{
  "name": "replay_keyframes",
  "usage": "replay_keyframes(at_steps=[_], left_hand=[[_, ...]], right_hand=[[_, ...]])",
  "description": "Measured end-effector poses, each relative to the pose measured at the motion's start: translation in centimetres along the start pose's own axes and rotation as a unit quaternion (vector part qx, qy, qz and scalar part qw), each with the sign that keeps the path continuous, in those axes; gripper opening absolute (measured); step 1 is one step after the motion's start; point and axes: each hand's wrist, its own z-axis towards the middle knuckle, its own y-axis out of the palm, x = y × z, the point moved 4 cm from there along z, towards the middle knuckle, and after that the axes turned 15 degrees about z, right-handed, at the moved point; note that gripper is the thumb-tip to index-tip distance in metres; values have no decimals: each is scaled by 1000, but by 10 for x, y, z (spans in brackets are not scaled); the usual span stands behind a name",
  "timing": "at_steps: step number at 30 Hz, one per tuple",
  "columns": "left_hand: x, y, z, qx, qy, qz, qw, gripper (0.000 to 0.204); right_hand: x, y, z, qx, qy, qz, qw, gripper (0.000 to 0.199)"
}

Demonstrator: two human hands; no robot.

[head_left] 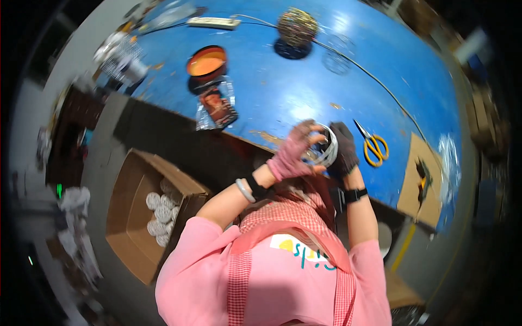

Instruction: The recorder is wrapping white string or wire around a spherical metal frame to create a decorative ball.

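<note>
Left of the yellow-handled metal scissors [368, 136], a silvery-white round ring [334, 148] has its longer axis running away from the wearer; blur hides its facing. The pink-gloved left hand [298, 150] clasps it; the dark-gloved right hand [343, 149] meets its scissors-side rim, finger closure unclear.

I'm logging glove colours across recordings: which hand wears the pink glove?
The left hand: its glove is pink, whereas the right hand wears a dark glove.
</note>
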Motion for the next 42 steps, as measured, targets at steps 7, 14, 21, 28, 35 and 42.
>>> replay_keyframes(at_steps=[7, 14, 21, 28, 35, 42], left_hand=[[6, 3, -21, 53, -17, 40, 998, 77], [3, -7, -26, 43, -77, 13, 996, 77], [0, 0, -34, 4, -155, -145, 977, 80], [9, -43, 7, -74, -80, -66, 992, 93], [45, -31, -12, -278, -93, -199, 935, 94], [70, 14, -70, -437, -129, -283, 844, 80]], right_hand=[[-14, 1, 4, -13, -125, -93, 988, 29], [-14, 1, -1, 2, -74, -92, 993, 21], [-25, -8, -10, 158, -73, -32, 984, 17], [-60, -4, -19, 166, 156, 329, 916, 12], [-107, -24, -84, 158, 125, 149, 968, 11], [-126, -28, -154, 68, 134, -5, 989, 12]])
